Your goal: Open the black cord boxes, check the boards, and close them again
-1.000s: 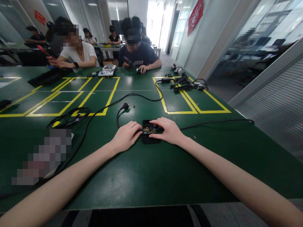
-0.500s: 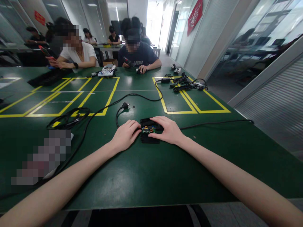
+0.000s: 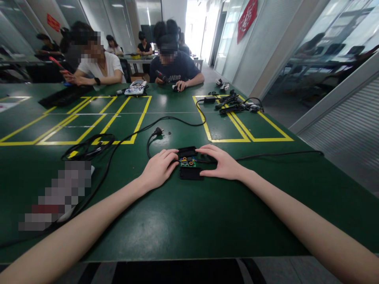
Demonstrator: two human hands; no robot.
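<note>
Adapter (image 3: 189, 163) lies opened near the tabletop's front edge, board (image 3: 187, 161) exposed; reassembly remains. Left hand (image 3: 158, 169) and right hand (image 3: 223, 163) flank it, fingers loosely touching, nothing gripped.

R hand (image 3: 225, 165) slid off to the right of the opened black adapter (image 3: 189, 162); 1 s ago it lay over the top. Green circuit board (image 3: 188, 161) now more exposed. L hand (image 3: 158, 169) barely shifted. Camera view drifted slightly.
</note>
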